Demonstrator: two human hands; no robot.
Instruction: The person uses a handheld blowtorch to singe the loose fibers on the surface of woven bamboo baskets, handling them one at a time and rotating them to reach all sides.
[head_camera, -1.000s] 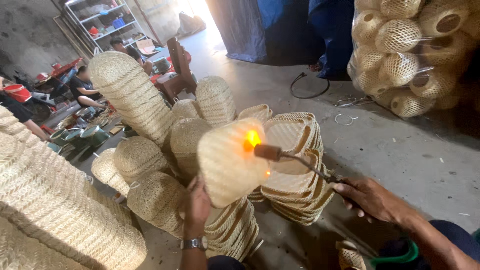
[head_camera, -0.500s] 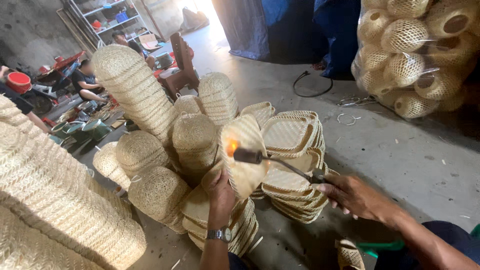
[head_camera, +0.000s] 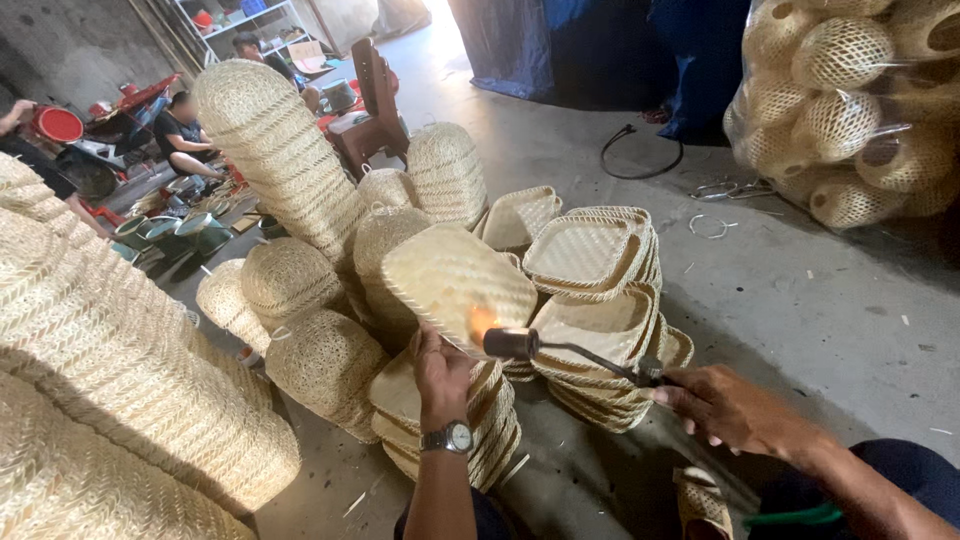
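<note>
My left hand (head_camera: 441, 366), a watch on its wrist, grips the lower edge of a woven bamboo tray (head_camera: 455, 280) and holds it up tilted, its underside toward me. My right hand (head_camera: 728, 408) holds a gas torch (head_camera: 570, 348) by its thin metal stem. The dark nozzle points left at the tray's lower edge, and a small orange flame (head_camera: 481, 320) licks the weave just above my left fingers. Below both hands are piles of the same square woven trays (head_camera: 592, 258).
Tall stacks of woven baskets (head_camera: 270, 150) lean at left and centre, with a big stack (head_camera: 110, 400) close at my left. Netted round baskets (head_camera: 850, 100) fill a bag at top right. People sit at the far left (head_camera: 185, 135). A wooden chair (head_camera: 372, 100) stands behind the stacks.
The tray has been turned and lowered in my left hand, showing a broader face. The torch flame has dropped from the tray's middle to its lower edge, near my fingers.
</note>
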